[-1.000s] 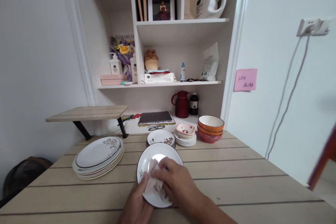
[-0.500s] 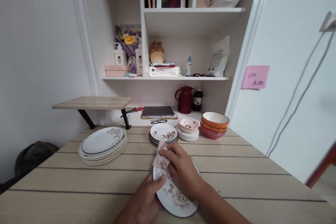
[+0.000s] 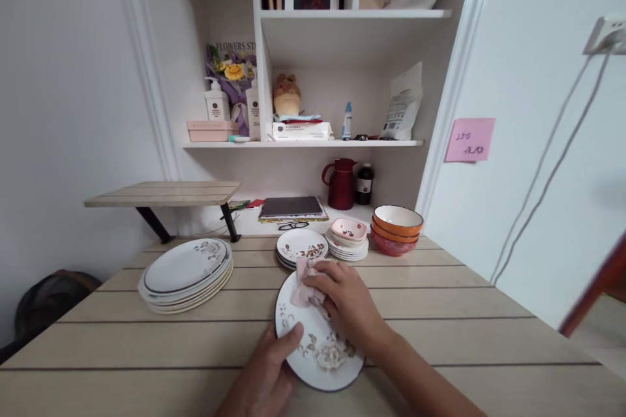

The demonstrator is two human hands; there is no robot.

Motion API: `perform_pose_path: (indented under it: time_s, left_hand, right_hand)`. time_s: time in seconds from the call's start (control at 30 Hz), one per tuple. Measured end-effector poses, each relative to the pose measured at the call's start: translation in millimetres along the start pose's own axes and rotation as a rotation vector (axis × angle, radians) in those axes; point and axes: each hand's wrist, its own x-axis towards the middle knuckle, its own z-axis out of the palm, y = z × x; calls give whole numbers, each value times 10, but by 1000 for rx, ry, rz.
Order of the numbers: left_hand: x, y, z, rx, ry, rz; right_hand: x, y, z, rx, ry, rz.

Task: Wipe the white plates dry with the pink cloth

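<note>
A white plate with a brown flower pattern (image 3: 320, 355) is tilted above the table's front part. My left hand (image 3: 268, 368) grips its left edge, thumb on the face and fingers underneath. My right hand (image 3: 349, 303) is closed on a pale pink cloth (image 3: 304, 283), which lies against the plate's upper part. Just behind stands a stack of small patterned plates (image 3: 302, 245). A stack of large plates (image 3: 188, 267) sits to the left.
Small white plates (image 3: 347, 252) carry a pink square dish (image 3: 349, 230); orange and red bowls (image 3: 397, 229) are stacked beside them. Behind are glasses (image 3: 293, 226), a dark laptop (image 3: 291, 206) and a red jug (image 3: 341, 186). A raised wooden stand (image 3: 163, 193) is at the left.
The cloth and my right hand have shifted slightly right across the plate, uncovering more of its upper left edge. The plate has moved a little left and up, and the camera view has shifted slightly.
</note>
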Motion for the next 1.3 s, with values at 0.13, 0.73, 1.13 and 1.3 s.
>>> perform_pose_path:
  time_s: [0.13,0.73,1.13,1.3]
  left_hand:
    - [27,51,8,-68,44,102]
    - [114,10,-46,-141,-19,43]
    - [109,-66,-48,-108,-64,-28]
    - [29,31,6,-216,-128,-61]
  right_hand:
    - [-9,87,-78,-87,-16,-8]
    - [-44,-60,8,-146,34,105]
    - [-21,-274,121,16,-111,-30]
    - [-47,-466,-81,229,-291,-197]
